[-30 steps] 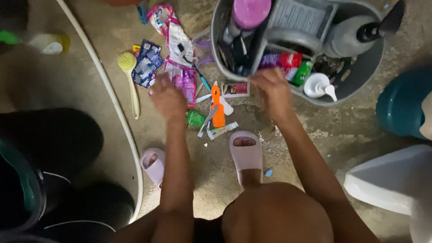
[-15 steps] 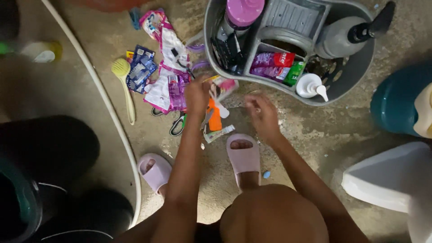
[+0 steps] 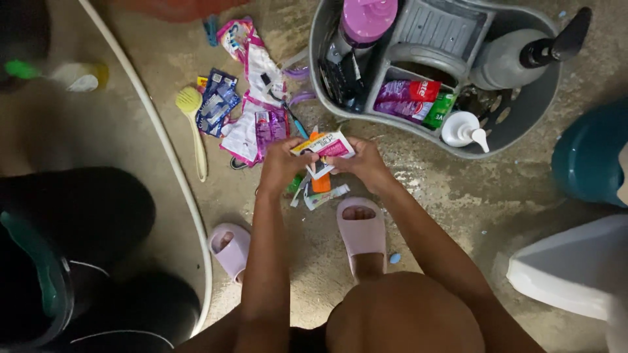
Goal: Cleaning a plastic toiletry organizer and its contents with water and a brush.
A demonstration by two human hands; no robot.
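Observation:
Both hands hold one small white and pink box (image 3: pixel 325 144) just above the concrete floor. My left hand (image 3: pixel 282 165) grips its left end and my right hand (image 3: pixel 362 163) grips its right end. Under the box lie an orange tube (image 3: pixel 320 182), a green sachet (image 3: pixel 296 182) and a small toothpaste tube (image 3: pixel 325 195). A pile of pink and white sachet strips (image 3: pixel 259 98) and blue sachets (image 3: pixel 218 99) lies to the left. My feet wear pink slippers (image 3: pixel 360 229).
A grey caddy basket (image 3: pixel 523 124) at the top holds a purple-capped bottle (image 3: pixel 366 19), toothpaste tubes (image 3: pixel 409 95), a pump bottle (image 3: pixel 463 129) and a grey spray bottle (image 3: pixel 517 55). A yellow brush (image 3: pixel 194 124), a white hose (image 3: pixel 163 144), dark buckets (image 3: pixel 72 216) at left, a teal tub (image 3: pixel 592 157) and a white container (image 3: pixel 575 268) at right.
My left hand came away from the sachet pile and took up the small box. My right hand left the basket's edge and joined it on the box.

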